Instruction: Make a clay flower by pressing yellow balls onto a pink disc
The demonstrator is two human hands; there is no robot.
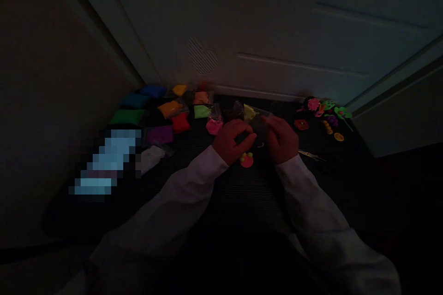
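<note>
In the dim head view, my left hand point(237, 140) is closed, thumb and fingertips brought together; what they hold, if anything, is too dark to see. My right hand point(282, 140) is closed too, its fingertips at the clear edge of a small plastic bag of yellow clay point(249, 111). Below and between the hands lies a pink clay disc point(247, 161) with small yellow-green balls on its upper edge. A bag of pink clay point(214, 126) sits just left of my left hand. Scissors point(316, 156) lie right of my right wrist.
Several clay bags, among them green point(127, 116), purple point(160, 134), red point(181, 123) and white point(152, 159), cover the dark table's left side. A lit, pixelated screen point(109, 161) is at the left. Clay flowers point(325, 108) lie back right. A pale panel point(221, 18) stands behind.
</note>
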